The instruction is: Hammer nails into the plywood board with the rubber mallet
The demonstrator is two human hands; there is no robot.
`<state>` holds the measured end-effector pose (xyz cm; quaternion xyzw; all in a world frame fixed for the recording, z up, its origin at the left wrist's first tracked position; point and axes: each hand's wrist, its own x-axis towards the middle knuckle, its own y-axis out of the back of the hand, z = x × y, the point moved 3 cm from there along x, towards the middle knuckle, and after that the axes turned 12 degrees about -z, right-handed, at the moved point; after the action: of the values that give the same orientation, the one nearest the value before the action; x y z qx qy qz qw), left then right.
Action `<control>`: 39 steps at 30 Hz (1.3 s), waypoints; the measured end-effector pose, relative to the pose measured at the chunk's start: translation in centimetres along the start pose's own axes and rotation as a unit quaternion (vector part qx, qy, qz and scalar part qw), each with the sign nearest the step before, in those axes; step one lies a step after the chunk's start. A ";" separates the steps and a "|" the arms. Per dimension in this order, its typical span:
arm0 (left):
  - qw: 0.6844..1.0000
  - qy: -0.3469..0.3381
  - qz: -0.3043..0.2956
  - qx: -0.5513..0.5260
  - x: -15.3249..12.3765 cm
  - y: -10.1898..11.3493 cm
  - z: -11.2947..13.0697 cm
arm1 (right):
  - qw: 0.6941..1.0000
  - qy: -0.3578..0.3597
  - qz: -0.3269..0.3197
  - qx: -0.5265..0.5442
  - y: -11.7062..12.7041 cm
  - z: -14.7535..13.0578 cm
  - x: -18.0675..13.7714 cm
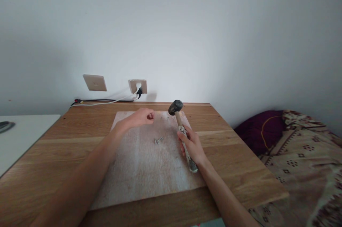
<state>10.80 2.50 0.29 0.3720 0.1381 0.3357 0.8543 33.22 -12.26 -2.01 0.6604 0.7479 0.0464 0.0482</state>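
Black-headed wooden-handled hammer [178, 118] — gripped mid-handle by R hand [192, 145], long axis pointing away from body, head just R of L hand [143, 117]. L hand curled shut over pale worn board [139, 170]; pinched item too small to tell. Small metal nails [158, 140] between hands.

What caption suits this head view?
Right hand grips a dark-headed wooden hammer over a pale rectangular board; left hand pinched at its far edge, metal nails between.

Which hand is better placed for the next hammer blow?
Right, probably. The right hand holds the hammer mid-handle, head raised above the far end of the board, close to the left hand. The left hand is curled shut on the board; whether it pinches a nail is too small to tell.
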 end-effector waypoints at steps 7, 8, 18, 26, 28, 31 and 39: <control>0.998 -0.008 0.033 0.062 0.0 -0.4 -1.0 | 1.000 -0.006 0.000 0.009 -0.1 -0.3 0.0; 0.997 -0.012 0.035 0.070 0.0 -0.5 -0.8 | 1.000 -0.007 0.000 0.010 0.0 -0.2 0.0; 0.995 -0.007 0.083 0.053 0.7 -1.7 -0.7 | 1.000 0.002 -0.018 -0.008 0.1 0.2 0.0; 0.994 -0.011 0.096 -0.052 0.8 -2.5 -1.8 | 0.999 0.004 -0.021 -0.047 0.3 -2.6 1.5; 0.993 -0.006 0.103 -0.054 0.8 -2.5 -2.0 | 0.998 0.013 -0.036 -0.050 -0.2 -3.3 1.9; 0.991 0.003 0.117 -0.067 0.8 -2.6 -2.0 | 0.997 0.021 -0.058 -0.056 -1.3 -3.2 2.0; 0.991 -0.008 0.123 -0.055 0.8 -2.9 -2.0 | 0.992 0.001 -0.102 -0.072 -2.5 -1.4 1.2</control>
<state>11.80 2.73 -3.17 0.3413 0.0654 0.4425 0.8267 30.42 -11.40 -0.99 0.5755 0.8061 0.0957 0.0989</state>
